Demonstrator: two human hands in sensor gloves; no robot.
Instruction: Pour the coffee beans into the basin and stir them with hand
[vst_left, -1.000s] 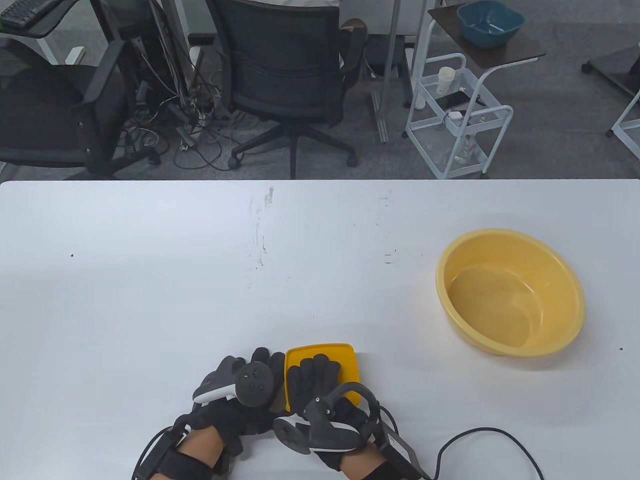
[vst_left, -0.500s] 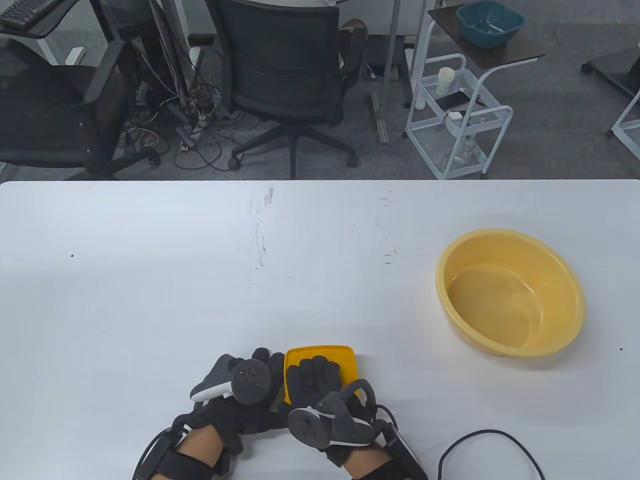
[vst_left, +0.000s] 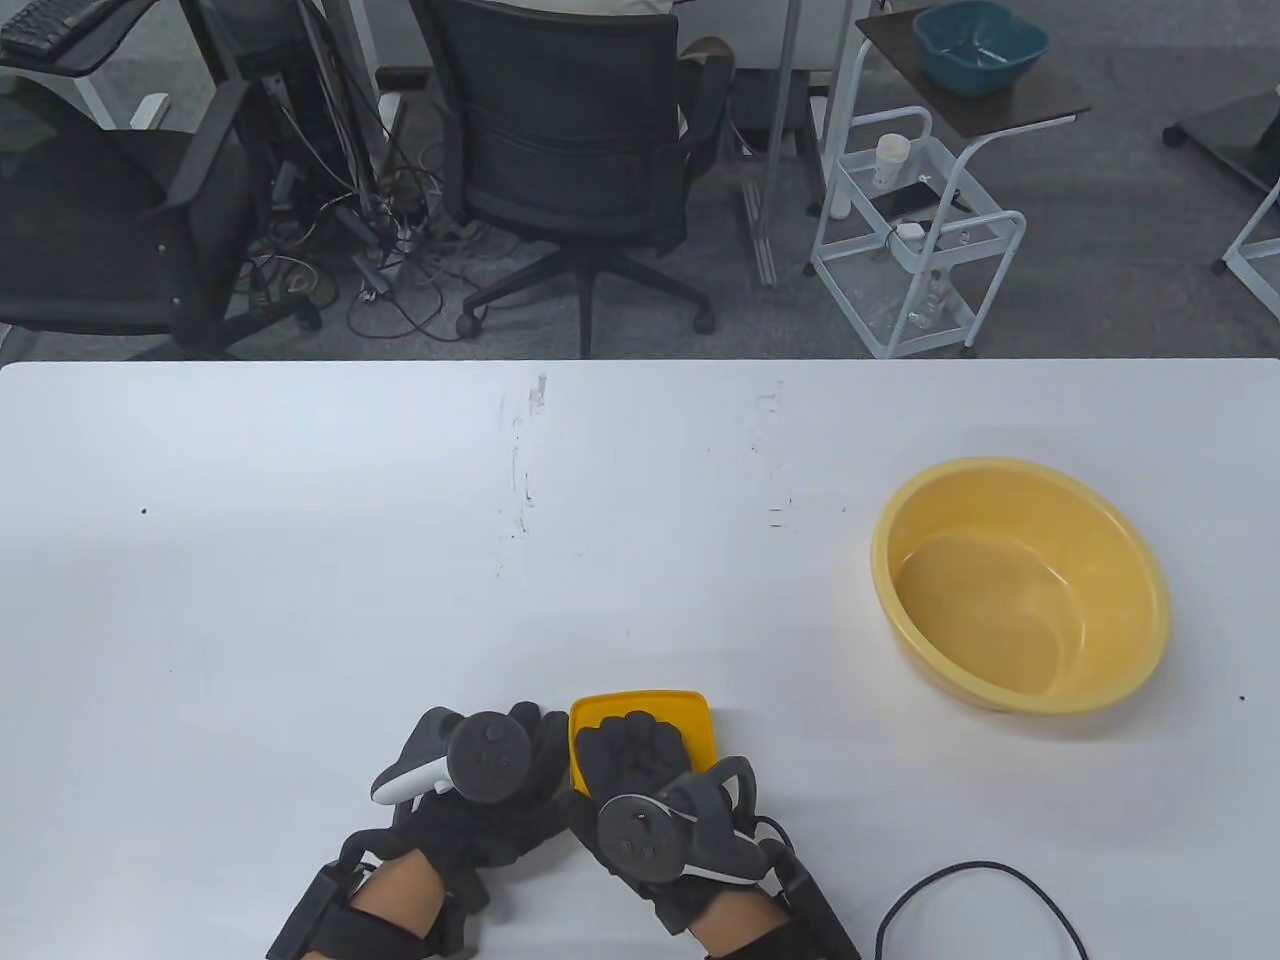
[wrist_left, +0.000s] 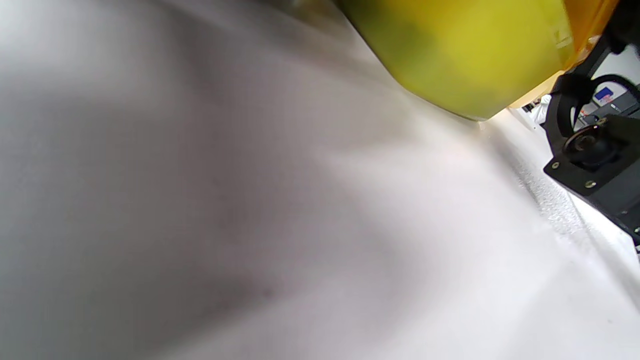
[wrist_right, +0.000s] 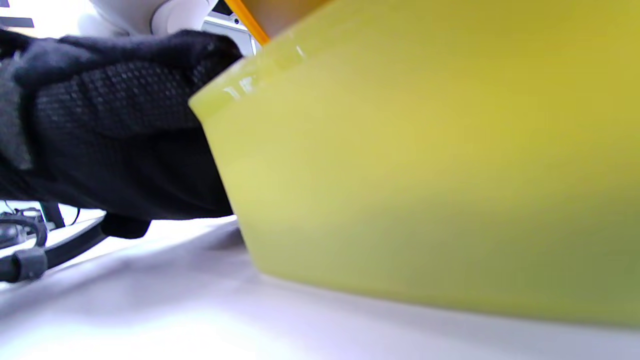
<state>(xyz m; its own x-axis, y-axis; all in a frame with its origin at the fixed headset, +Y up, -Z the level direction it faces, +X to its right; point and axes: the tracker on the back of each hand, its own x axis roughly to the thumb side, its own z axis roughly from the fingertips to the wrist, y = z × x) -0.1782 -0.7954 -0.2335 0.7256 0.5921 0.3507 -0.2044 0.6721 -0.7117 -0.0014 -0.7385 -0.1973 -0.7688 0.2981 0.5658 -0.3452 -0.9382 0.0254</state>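
A small yellow-green box with an orange-yellow lid (vst_left: 692, 714) stands near the table's front edge; its contents are hidden. My left hand (vst_left: 527, 730) grips the box's left side. In the right wrist view, the left hand's glove (wrist_right: 115, 125) presses against the box wall (wrist_right: 425, 175). My right hand (vst_left: 634, 748) lies on top of the lid with its fingers curled over it. The left wrist view shows the box's blurred lower corner (wrist_left: 475, 50) above the table. The yellow basin (vst_left: 1020, 585) sits empty, well off to the right of both hands.
A black cable (vst_left: 960, 890) loops on the table to the right of my right wrist. Past the table's far edge are office chairs (vst_left: 580, 150) and a white trolley (vst_left: 915, 240).
My right wrist has turned, so its tracker has swung up and to the left over the hand. The left hand has shifted slightly to the left. The box and basin have not moved.
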